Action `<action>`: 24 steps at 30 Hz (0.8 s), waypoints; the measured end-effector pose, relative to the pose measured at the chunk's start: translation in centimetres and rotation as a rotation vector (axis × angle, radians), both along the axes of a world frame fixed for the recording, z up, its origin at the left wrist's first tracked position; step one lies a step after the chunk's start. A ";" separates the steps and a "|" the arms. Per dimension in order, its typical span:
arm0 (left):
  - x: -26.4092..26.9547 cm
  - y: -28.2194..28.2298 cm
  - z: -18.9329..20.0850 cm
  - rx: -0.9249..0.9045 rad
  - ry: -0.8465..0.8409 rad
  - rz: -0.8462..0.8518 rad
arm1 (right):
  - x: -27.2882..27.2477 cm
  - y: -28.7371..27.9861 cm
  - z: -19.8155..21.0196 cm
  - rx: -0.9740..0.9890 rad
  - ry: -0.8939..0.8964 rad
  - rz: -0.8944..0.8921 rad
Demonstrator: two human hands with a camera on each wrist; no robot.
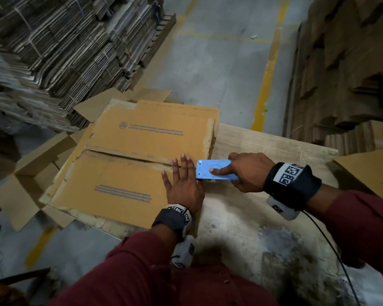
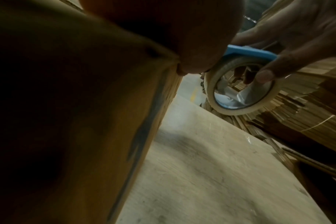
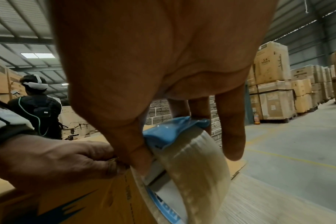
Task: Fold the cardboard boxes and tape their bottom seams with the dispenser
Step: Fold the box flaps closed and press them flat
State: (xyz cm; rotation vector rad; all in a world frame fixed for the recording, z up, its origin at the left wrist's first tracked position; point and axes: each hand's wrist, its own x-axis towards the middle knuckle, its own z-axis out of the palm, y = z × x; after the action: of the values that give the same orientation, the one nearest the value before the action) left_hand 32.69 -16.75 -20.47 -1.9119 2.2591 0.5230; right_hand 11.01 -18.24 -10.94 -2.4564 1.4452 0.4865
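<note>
Bundles of flattened brown cardboard blanks (image 1: 60,54) tower at the far left, beyond the table's left edge, so by the look of it many boxes remain to be made up. On the pale wooden tabletop (image 1: 263,151), toward its far left corner, stands one brown corrugated cardboard box with blue print (image 1: 128,164), turned bottom-up, its two large flaps folded shut. Their meeting seam (image 1: 124,156) runs across the box and shows as a dark bare gap for most of its length; no tape is plainly visible along it, so the folding of this box seems done and the taping barely begun.

At the seam's right end, near the box's right edge, the left hand (image 1: 181,184) lies flat on the flaps, fingers straight and spread, pressing them down. Just beside it, touching its fingertips, the light-blue plastic tape dispenser (image 1: 216,170) sits at the box's edge. The right hand (image 1: 248,171) grips the dispenser, forefinger laid along its blue top; the right wrist view shows fingers curled around the frame and the clear tape roll (image 3: 192,171) hanging below.

Farther right, another brown cardboard piece (image 1: 367,171) rests at the tabletop's right edge, probably awaiting its turn.
</note>
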 end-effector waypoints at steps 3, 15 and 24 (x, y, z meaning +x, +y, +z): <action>-0.2 0.1 -0.1 0.038 0.004 0.023 | -0.4 0.2 0.1 0.025 -0.038 -0.036; -0.5 0.1 0.4 0.079 0.029 0.064 | -2.2 1.0 2.9 -0.045 0.019 -0.004; -0.5 0.2 0.3 0.075 0.046 0.086 | -4.3 2.3 4.2 -0.009 0.043 -0.068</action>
State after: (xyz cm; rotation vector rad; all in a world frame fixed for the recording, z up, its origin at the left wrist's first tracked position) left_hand 32.15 -16.59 -20.14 -1.9865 2.1594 0.6599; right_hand 6.66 -15.97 -6.74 -2.4090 1.5448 0.5223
